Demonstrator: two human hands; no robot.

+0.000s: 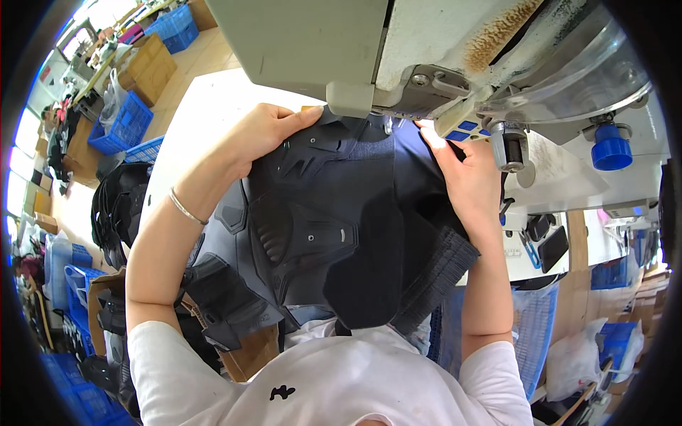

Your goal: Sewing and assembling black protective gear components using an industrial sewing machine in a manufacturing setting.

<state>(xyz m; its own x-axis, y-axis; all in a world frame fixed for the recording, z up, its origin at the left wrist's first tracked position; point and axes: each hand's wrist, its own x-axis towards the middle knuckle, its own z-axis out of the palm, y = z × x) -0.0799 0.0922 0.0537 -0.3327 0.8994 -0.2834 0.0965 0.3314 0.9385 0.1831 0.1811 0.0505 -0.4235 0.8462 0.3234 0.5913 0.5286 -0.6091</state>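
Note:
A black moulded fabric panel [355,188] with raised padded sections and a ribbed elastic strip [444,270] along its right side spreads from the sewing machine down to my lap. Its far edge lies beneath the grey sewing machine head [305,42], where the stitching spot is mostly hidden. My left hand [266,135] grips the far left edge, thumb on top and the other fingers partly hidden. At the far right, my right hand [469,170] is closed on the same panel, close beside the machine, with some fingers out of sight.
The white table [206,106] surrounds the work. Above its right part are a clear curved guard [568,78] and a blue knob [611,150]. Several blue crates [121,128] and a cardboard box [145,67] stand at left. More black pieces [117,209] hang beside the table's left edge.

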